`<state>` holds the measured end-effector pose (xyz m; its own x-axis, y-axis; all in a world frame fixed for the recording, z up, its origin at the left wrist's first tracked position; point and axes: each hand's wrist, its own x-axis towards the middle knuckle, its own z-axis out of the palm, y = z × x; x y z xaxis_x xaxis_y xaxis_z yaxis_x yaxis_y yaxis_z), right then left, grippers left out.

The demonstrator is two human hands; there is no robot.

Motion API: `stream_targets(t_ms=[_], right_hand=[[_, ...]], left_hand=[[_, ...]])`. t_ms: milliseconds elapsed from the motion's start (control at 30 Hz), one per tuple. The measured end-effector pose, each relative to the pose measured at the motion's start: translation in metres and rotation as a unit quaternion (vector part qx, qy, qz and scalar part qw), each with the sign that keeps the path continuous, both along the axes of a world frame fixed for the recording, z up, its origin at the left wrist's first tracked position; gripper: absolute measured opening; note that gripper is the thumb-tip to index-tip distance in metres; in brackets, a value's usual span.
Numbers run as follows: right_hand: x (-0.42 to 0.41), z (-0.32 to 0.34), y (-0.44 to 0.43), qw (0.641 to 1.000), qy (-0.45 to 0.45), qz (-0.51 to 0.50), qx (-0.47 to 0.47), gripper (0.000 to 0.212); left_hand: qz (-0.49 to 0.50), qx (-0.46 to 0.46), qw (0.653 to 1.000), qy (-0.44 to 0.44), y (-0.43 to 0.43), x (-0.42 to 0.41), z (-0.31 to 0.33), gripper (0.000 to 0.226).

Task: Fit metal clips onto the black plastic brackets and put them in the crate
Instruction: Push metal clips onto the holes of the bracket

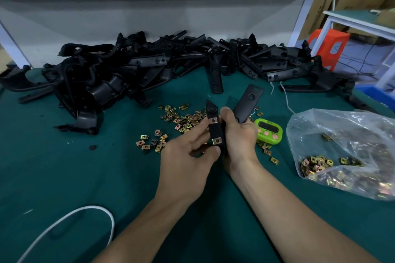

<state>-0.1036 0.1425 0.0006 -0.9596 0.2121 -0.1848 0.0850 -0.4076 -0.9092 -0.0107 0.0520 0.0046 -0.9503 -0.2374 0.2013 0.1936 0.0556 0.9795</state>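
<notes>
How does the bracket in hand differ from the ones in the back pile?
The held bracket has two metal clips fitted; the pile brackets show none. The held bracket sits in the left hand and right hand; the pile brackets lie heaped on the green mat. Both are black plastic.

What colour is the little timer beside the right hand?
The timer is lime green with pink buttons; head view.

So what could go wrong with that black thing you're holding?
The black plastic bracket, held between left hand and right hand, could slip. Its two brass-coloured metal clips may not be fully seated and might pop off. Scattered loose clips on the green mat could get swept away.
</notes>
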Motion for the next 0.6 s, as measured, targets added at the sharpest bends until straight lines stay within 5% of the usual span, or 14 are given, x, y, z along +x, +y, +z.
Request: stream_targets(t_ms=[167, 300, 467, 600], right_hand=[[0.004, 0.031, 0.013, 0.994, -0.016, 0.108, 0.022, 0.019], [0.006, 0.055, 0.045, 0.979, 0.013, 0.185, 0.085, 0.011], [0.021, 0.080, 0.122, 0.984, -0.011, 0.155, 0.091, 0.023], [0.039, 0.087, 0.204, 0.995, -0.032, 0.076, 0.053, 0.025]], left_hand=[[0.028, 0.010, 0.999, -0.019, 0.004, -0.001, 0.015, 0.060], [0.023, 0.148, 0.985, -0.085, 0.019, -0.013, 0.035, 0.026], [-0.019, 0.203, 0.970, -0.130, 0.078, -0.040, 0.063, 0.016], [-0.084, 0.133, 0.975, -0.158, 0.156, -0.066, 0.081, 0.017]])
